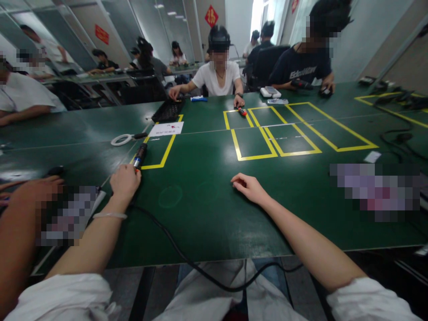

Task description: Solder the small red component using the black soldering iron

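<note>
My left hand (125, 183) is closed around the near end of a slim cylindrical tool (139, 156) with a black far end, a blue band and some red by my fingers. Its exact kind I cannot make out. The tool points away from me, over the left yellow-taped rectangle (163, 156). My right hand (250, 187) rests on the green table (207, 223) with loosely bent fingers, thumb and fingertips a little apart, holding nothing. A black cable (174, 243) runs from near my left wrist over the table edge and across my lap.
A white labelled card (166, 129), a black tray (167, 110) and a white cable coil (121, 140) lie ahead left. Across the table, a person's hand touches a red-and-black tool (241, 111). Another person's arm (20, 223) reaches in at left. Cables (397, 129) lie at right.
</note>
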Demonstrator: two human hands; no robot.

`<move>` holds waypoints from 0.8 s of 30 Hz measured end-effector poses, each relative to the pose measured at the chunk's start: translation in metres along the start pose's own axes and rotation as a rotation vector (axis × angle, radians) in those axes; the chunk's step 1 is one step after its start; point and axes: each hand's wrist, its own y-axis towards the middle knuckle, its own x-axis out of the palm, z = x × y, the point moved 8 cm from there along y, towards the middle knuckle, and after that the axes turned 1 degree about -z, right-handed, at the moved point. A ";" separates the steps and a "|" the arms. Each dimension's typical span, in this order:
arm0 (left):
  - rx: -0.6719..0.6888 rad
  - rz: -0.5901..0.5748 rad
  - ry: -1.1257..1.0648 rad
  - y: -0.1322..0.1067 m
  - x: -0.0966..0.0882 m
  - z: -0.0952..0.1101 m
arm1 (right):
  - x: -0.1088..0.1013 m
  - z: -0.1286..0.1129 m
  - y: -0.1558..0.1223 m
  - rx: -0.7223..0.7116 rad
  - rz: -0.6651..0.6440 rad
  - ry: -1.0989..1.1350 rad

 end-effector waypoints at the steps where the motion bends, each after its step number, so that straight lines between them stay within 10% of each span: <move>1: -0.014 -0.023 -0.006 0.002 0.000 -0.002 | 0.000 0.000 0.000 0.000 0.000 -0.002; 7: -0.037 -0.038 -0.243 0.011 -0.018 0.019 | 0.002 -0.001 0.000 0.006 -0.016 -0.013; 17: 0.704 -0.503 -1.271 -0.098 -0.082 0.237 | 0.006 0.000 -0.002 -0.008 -0.064 0.092; 24: 0.843 -0.775 -1.486 -0.141 -0.071 0.283 | 0.020 -0.015 -0.004 -0.053 -0.216 0.174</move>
